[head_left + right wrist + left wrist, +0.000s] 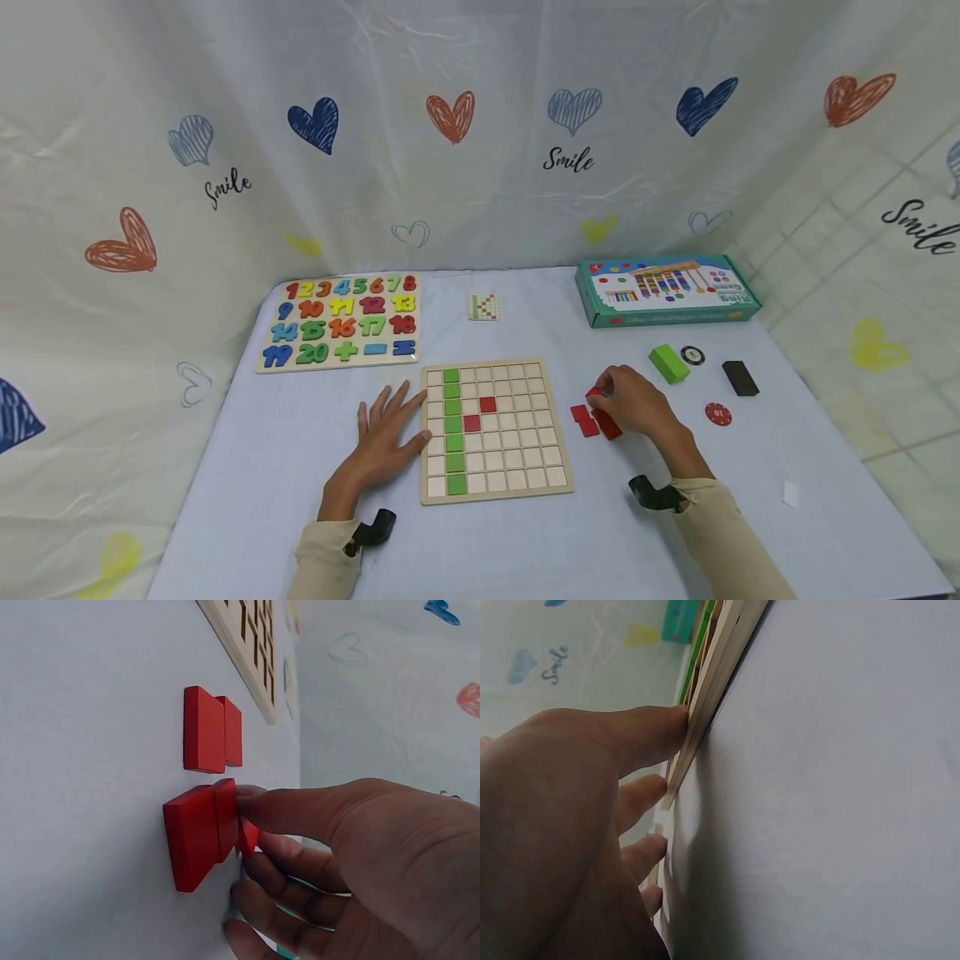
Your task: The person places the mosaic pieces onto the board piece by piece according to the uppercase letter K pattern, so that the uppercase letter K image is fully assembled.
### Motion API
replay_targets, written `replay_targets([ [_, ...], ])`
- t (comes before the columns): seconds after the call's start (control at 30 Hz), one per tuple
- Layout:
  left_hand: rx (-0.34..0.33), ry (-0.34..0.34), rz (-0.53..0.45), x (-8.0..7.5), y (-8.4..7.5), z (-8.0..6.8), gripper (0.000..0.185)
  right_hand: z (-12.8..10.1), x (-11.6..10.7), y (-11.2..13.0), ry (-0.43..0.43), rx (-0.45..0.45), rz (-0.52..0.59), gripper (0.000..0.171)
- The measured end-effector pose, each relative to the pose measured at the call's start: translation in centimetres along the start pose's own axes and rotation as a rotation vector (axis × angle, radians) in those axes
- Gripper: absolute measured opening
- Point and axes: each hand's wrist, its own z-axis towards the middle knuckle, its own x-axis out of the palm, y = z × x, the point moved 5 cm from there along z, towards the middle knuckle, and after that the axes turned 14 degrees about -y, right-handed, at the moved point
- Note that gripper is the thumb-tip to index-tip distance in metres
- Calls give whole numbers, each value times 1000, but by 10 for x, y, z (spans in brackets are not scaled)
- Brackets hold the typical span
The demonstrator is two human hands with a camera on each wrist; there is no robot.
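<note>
Left hand: my left hand (384, 437) is lying with fingers spread, gripping nothing; its thumb is touching the gridded board's (495, 496) left edge, probably to steady it;
Right hand: my right hand (633, 400) is pinching a red tile (248, 838) between thumb and fingers, right of the board;
Spare tiles: other red tiles (204, 729) are lying just beside it, presumably for easy reach;
Table: the white-covered table (487, 550) is carrying a number puzzle (352, 363) far left and a box (667, 292) far right;
Room: a heart-printed curtain (495, 200) is hanging behind.
</note>
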Motion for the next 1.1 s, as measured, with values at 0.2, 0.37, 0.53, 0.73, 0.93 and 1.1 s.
replay_targets([
  [0.2, 3, -10, -9, 0, 1, 0, 72, 1, 4, -1, -6, 24, 49, 34],
  [0.37, 8, -15, -7, 1, 1, 1, 72, 0, 5, 4, -18, 4, 74, 27],
  [0.53, 4, -9, 0, 2, 2, 1, 73, -1, -1, 23, -35, -48, 112, 24],
  [0.73, 3, -16, -8, 1, 3, -1, 72, -2, -5, 62, -81, -195, 168, 21],
  [0.93, 13, -21, -6, 1, 2, -2, 72, -1, 3, 98, -80, -315, 215, 17],
  [1.1, 17, -15, -15, 1, 2, -1, 72, 8, 21, 118, -46, -369, 190, 14],
])
